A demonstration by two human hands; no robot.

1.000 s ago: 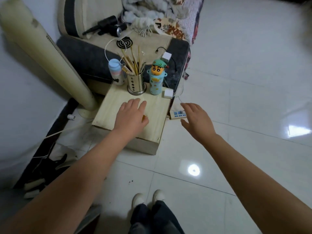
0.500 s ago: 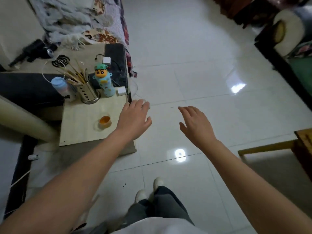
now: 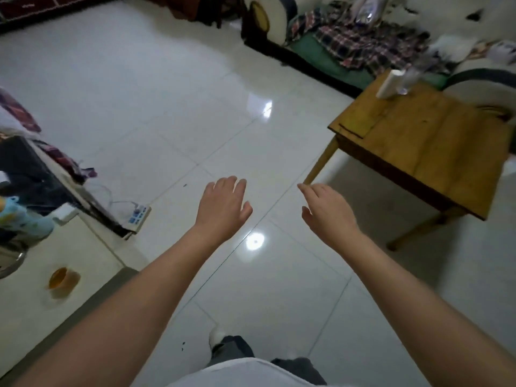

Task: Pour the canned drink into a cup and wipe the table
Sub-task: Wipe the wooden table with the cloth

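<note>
A small cup point(image 3: 60, 278) with orange drink in it stands on the pale low table point(image 3: 42, 311) at the far left. My left hand point(image 3: 222, 205) hovers over the white floor to the right of that table, fingers apart and holding nothing. My right hand point(image 3: 325, 210) is beside it, also spread and without anything in it. A brown wooden table point(image 3: 435, 152) stands at the right with a white roll point(image 3: 388, 83) and a clear glass point(image 3: 407, 81) on its far corner. I see no can.
A power strip point(image 3: 138, 216) lies on the tiled floor by the pale table. A blue figure bottle point(image 3: 19, 216) and a metal holder point(image 3: 11, 261) sit at the left edge. A sofa with plaid clothes point(image 3: 363, 43) fills the back right.
The view has swung right, away from the pale table. Both hands left that table and now hang over open floor. The wooden table and sofa have come into sight.
</note>
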